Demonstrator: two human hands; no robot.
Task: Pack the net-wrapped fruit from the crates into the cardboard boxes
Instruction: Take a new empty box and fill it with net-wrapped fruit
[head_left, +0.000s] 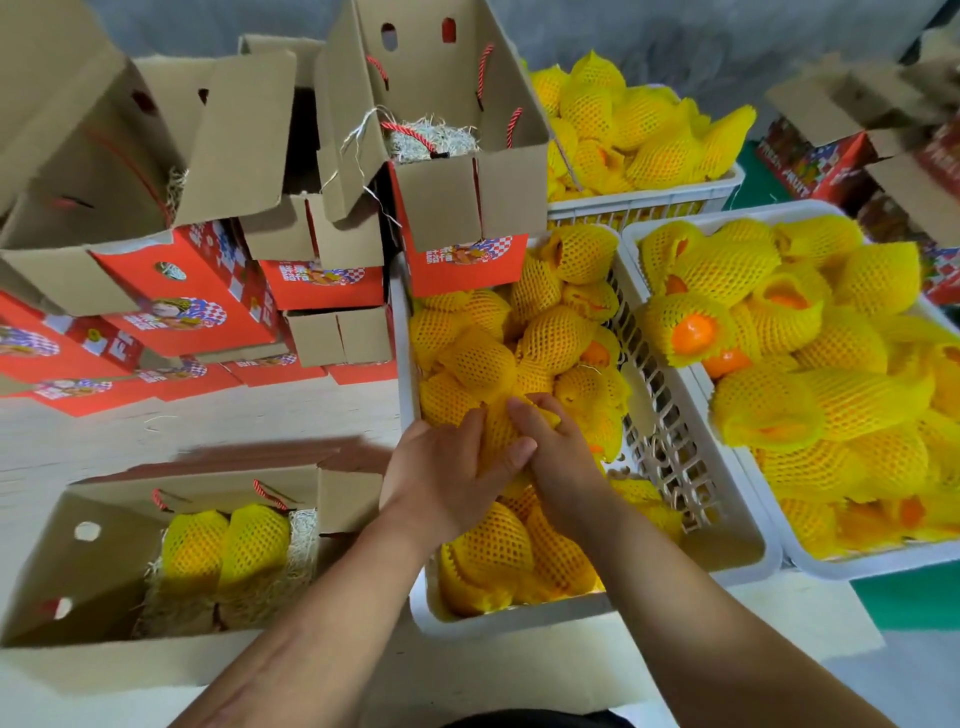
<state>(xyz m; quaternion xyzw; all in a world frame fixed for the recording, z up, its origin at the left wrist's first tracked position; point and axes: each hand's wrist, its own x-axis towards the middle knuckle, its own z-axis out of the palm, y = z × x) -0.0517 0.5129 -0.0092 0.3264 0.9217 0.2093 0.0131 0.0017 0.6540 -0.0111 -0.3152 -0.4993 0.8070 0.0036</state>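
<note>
1. Together, both hands close round one net-wrapped fruit (498, 434) in the near white crate (670, 582): the left hand (447, 475) cups its left side with the thumb across the front, and the right hand (558, 452) curls its fingers over the top and right side.
2. Judging by its look, the foam net is soft and springy, so it should give under the fingers and grip well rather than slip; the orange inside seems firm, moderately heavy and liable to bruise.
3. A hold round the fruit's thick middle seems best, since the loose net ends would likely stretch or slide off if pulled.
4. More wrapped fruit fills this crate, a second crate (769, 535) just to its right, and a far crate (644, 200) behind; some nets gape and show bare orange peel (693, 332).
5. An open cardboard box (93, 649) lies at the left on the pale tabletop (156, 431), holding two wrapped fruits (226, 540) side by side on straw-like padding.
6. Stacked red gift boxes (322, 283) behind carry a cartoon logo and characters too blurred to read; a box at far right (802, 161) seems to read "FRESH FRUIT".
</note>
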